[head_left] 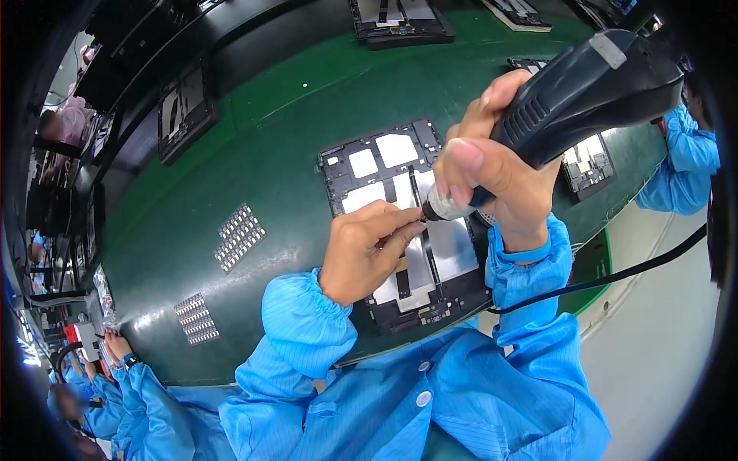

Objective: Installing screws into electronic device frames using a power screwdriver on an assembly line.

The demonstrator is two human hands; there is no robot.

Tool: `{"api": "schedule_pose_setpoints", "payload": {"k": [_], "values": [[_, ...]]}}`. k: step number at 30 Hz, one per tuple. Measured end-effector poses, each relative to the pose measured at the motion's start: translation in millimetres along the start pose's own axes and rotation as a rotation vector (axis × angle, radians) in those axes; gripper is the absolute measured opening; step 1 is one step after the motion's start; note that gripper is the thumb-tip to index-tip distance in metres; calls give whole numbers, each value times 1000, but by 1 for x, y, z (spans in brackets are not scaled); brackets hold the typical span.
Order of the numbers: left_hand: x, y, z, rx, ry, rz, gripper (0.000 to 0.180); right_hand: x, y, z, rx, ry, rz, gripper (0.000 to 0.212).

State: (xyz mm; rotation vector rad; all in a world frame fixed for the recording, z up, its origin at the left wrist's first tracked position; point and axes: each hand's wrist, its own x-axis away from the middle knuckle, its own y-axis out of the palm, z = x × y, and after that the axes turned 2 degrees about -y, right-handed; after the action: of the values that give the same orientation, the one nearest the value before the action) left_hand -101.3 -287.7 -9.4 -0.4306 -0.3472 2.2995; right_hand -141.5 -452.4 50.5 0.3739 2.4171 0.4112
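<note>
My right hand [503, 173] grips a black corded power tool [569, 92], which looks like an electric screwdriver. Its nose is wrapped in whitish tape and ends in a black tip [430, 211], pointing down and left. The fingers of my left hand [365, 250] are pinched together right at that tip; whatever lies between them is too small or hidden to make out. Beneath both hands lies an opened tablet-like device [453, 250], with a black frame, silver plates and dark ribbon strips. My hands cover part of its middle and right side.
Two sheets of small metallic pieces [241, 238] [197, 319] lie left on the green table [269, 154]. More opened devices sit at the left [184, 111], the back [403, 19] and the right [590, 165]. A black cable [615, 274] crosses my right sleeve. Co-workers in blue [680, 165] flank the table.
</note>
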Motion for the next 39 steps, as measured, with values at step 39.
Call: {"api": "schedule_pose_setpoints", "payload": {"k": [39], "values": [[24,-36,-7,-76,-131,264,20,5,6,2,121,-38,-123,37]]}}
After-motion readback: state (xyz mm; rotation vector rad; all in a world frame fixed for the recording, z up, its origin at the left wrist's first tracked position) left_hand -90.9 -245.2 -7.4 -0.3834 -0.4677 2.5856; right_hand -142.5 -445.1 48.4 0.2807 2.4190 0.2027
